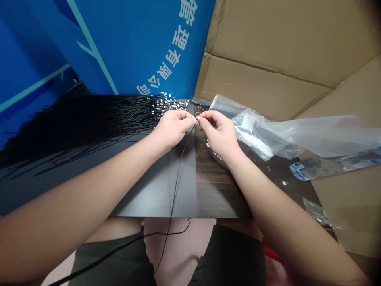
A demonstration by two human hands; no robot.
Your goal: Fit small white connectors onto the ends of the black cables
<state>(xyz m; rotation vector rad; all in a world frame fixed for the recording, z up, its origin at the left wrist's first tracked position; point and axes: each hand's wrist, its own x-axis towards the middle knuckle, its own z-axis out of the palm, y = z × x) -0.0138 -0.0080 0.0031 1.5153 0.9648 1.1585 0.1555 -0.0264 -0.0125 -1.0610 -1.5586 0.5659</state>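
Your left hand and right hand pinch a thin black cord fingertip to fingertip, near the far edge of a dark wood-grain board. The cord trails over the near edge; a clear plastic bag sits just beside your right hand, and a mass of black cords spreads left.

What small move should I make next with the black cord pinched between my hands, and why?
Probably draw the thin black cord gently taut first. It hangs slack from the left hand and right hand over the edge of the dark board, and the fingertips pinch right beside a small gold ring, where slack could slip.
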